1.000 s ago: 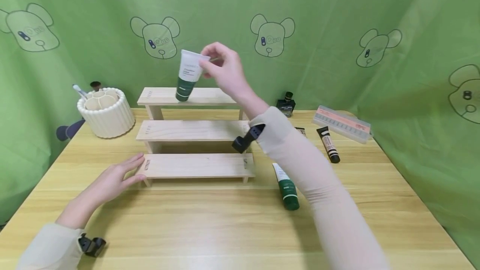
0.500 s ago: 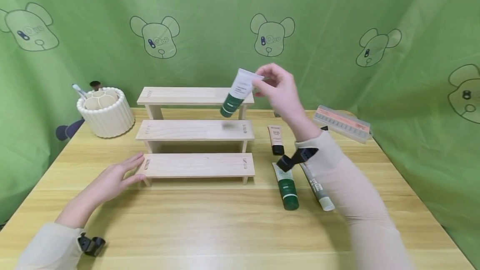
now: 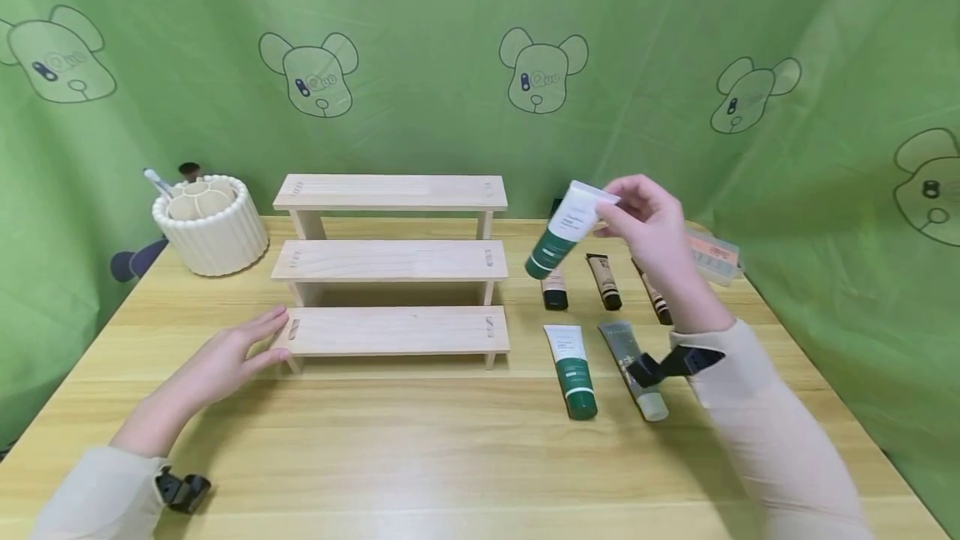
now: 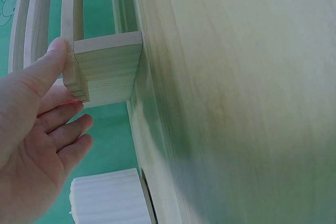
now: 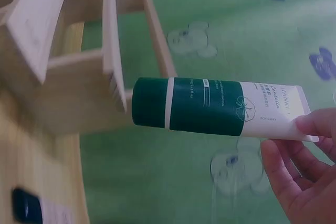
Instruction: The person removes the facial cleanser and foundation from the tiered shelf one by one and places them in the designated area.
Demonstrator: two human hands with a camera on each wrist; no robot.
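My right hand pinches the crimped white end of a green-and-white squeeze tube, holding it tilted in the air, dark green cap low and to the left. In the right wrist view the tube lies sideways across the picture, with thumb and fingers at its white end. At the left end of a three-tier wooden display shelf, my left hand holds the lowest board between thumb and fingers. The left wrist view has the thumb on that board's edge, the other fingers bent beside its end.
Another green-and-white tube and a grey tube lie right of the shelf. Behind them are smaller tubes, including a beige one, and a partly hidden clear case. A white ribbed holder with brushes stands back left.
My right hand has carried the green-and-white tube from above the top shelf rightward and down, over the tubes on the table. The left hand stays on the shelf.
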